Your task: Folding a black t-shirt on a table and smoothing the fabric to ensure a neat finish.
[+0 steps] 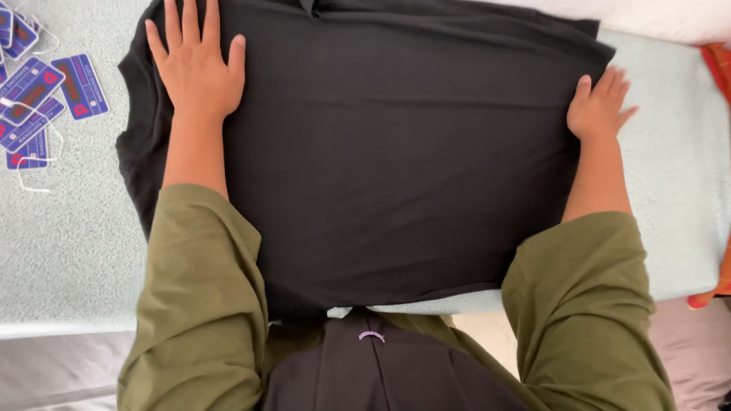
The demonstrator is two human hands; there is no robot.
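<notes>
Your left hand [196,68] lies flat and open, fingers spread, palm down on the upper left part of the black cotton garment [381,152], which is spread smooth across the pale green padded bench [68,243]. Your right hand [598,106] rests open at the garment's right edge, fingers lightly fanned, gripping nothing. Both olive green sleeves [202,304] reach in from below. A loose pile of blue and red card tags [38,99] with white strings sits on the bench, well left of the garment.
</notes>
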